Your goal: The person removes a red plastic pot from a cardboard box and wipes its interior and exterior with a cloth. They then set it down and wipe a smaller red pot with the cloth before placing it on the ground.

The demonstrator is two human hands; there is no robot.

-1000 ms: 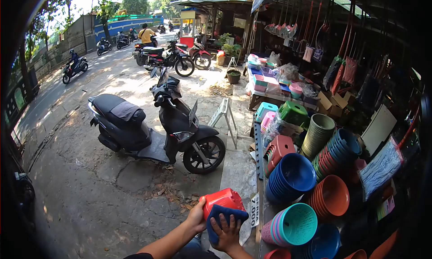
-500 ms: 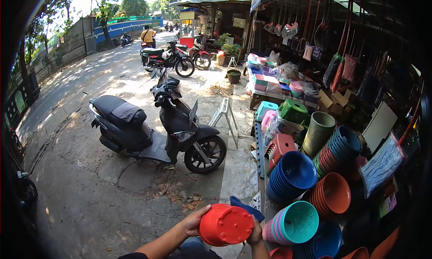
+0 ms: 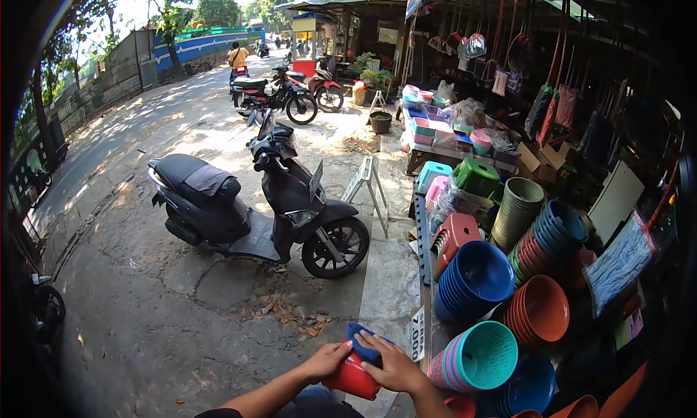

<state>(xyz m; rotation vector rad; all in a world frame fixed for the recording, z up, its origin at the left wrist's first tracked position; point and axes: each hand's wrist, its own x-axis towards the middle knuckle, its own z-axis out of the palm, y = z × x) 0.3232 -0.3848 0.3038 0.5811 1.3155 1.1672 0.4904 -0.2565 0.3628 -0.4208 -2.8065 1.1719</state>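
A red plastic pot (image 3: 353, 380) is held low in front of me, turned so that its side faces up. My left hand (image 3: 324, 362) grips it at the left, thumb on top. On its right lies a folded dark blue cloth (image 3: 359, 333), pressed against the pot by my right hand (image 3: 396, 366), whose fingers spread over it. The pot's opening and the underside of my left fingers are hidden. Just right of my right hand stands a stack of pink and turquoise baskets (image 3: 488, 355).
A black scooter (image 3: 254, 222) is parked ahead on the concrete, by a folding stand (image 3: 372, 189). Stacked blue buckets (image 3: 475, 273), orange buckets (image 3: 541, 309) and stools line my right. A price sign (image 3: 417, 334) lies beside them. A rider (image 3: 237, 57) is on the road.
The pot has tipped from showing its footed base to showing its side. My right hand has moved from the pot's right side over its top with the blue cloth.
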